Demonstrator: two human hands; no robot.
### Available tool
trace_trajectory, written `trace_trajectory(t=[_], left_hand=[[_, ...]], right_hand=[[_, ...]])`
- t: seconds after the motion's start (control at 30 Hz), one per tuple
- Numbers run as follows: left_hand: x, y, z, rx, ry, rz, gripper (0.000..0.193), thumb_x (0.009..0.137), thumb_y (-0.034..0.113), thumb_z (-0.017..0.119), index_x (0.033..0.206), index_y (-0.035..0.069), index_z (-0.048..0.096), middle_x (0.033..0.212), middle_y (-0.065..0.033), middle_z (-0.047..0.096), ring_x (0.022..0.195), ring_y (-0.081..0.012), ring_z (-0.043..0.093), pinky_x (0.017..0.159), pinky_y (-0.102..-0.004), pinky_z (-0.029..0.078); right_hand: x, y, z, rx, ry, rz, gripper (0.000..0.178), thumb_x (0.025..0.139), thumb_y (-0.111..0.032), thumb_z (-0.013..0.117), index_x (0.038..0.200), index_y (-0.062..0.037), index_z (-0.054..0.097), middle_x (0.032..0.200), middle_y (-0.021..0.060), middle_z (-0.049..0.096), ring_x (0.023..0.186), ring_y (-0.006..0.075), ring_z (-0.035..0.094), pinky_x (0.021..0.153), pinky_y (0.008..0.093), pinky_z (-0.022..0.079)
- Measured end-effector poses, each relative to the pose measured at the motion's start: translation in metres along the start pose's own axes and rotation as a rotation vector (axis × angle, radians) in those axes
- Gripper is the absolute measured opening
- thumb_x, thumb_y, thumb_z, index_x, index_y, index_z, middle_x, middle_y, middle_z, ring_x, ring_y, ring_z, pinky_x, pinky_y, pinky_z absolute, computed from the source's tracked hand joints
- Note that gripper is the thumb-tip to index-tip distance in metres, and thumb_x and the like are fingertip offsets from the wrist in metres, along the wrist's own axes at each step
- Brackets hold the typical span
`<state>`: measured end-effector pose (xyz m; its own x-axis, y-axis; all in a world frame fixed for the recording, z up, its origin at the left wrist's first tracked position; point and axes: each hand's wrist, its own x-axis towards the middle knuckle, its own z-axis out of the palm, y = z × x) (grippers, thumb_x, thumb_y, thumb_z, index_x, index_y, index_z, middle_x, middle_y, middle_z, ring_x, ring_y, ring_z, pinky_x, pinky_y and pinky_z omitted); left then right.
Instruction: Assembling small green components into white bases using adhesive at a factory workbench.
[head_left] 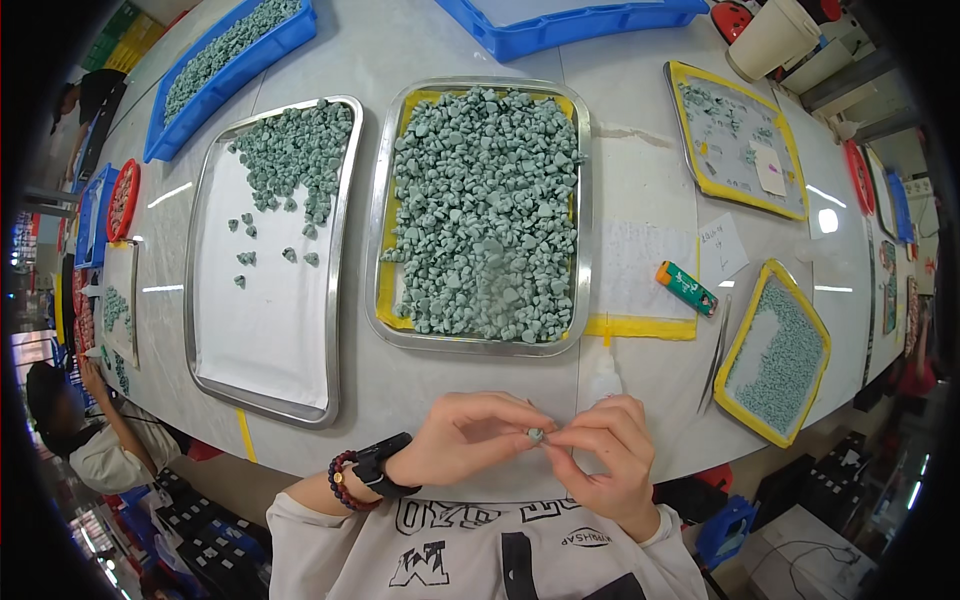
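Between the fingertips of my left hand [465,440] and my right hand [605,455] is one small grey-green piece [535,435], pinched from both sides just above the table's near edge. Its fine detail is too small to make out. Straight ahead lies a metal tray [375,250], lined in yellow and heaped with similar grey-green pieces [490,200]. To its left, a second metal tray [192,300] has a white lining, with pieces clustered at its far end and several scattered singly. A white glue bottle [606,380] with a yellow tip stands right behind my right hand.
Tweezers [717,350] and a green-orange packet [687,288] lie to the right. Beyond them are a yellow-edged tray of tiny chips [780,360] and another yellow-edged tray [720,150]. Blue bins [300,30] line the far side. Another person [110,440] works at the left.
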<state>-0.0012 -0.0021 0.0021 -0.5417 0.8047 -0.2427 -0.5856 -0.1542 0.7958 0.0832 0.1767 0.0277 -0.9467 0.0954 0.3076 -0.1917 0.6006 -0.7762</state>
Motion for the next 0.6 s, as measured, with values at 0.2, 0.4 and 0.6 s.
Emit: trace_trajectory(t=[0.2,0.4,0.6], left_hand=[[0.0021,0.0005,-0.0021,0.167,-0.015,0.163,0.024,0.080,-0.012,0.061,0.102,-0.003,0.066,0.104,-0.0137,0.062,0.101,-0.0200,0.059,0.085,-0.0310,0.050],[0.0006,0.0012,-0.0018,0.203,-0.007,0.147,0.026,0.079,-0.012,0.062,0.102,0.000,0.067,0.102,-0.0116,0.062,0.095,-0.0186,0.060,0.083,-0.0306,0.050],[-0.0008,-0.0003,0.0005,0.301,0.034,0.159,0.025,0.078,-0.010,0.063,0.098,0.003,0.069,0.100,-0.0087,0.063,0.095,-0.0187,0.061,0.083,-0.0301,0.050]], right_hand=[[-0.0002,0.0009,0.0011,0.014,-0.008,0.009,0.023,0.059,0.000,0.075,0.079,-0.0081,0.066,0.078,0.0023,0.060,0.071,0.0207,0.053,0.067,0.0315,0.039],[0.0001,0.0004,0.0012,0.011,-0.017,0.031,0.022,0.060,0.000,0.075,0.078,-0.0077,0.066,0.077,0.0017,0.060,0.070,0.0200,0.053,0.066,0.0313,0.038],[-0.0007,0.0030,0.0038,0.010,-0.036,0.029,0.021,0.063,-0.002,0.075,0.080,-0.0088,0.066,0.077,0.0003,0.058,0.069,0.0193,0.053,0.064,0.0325,0.037]])
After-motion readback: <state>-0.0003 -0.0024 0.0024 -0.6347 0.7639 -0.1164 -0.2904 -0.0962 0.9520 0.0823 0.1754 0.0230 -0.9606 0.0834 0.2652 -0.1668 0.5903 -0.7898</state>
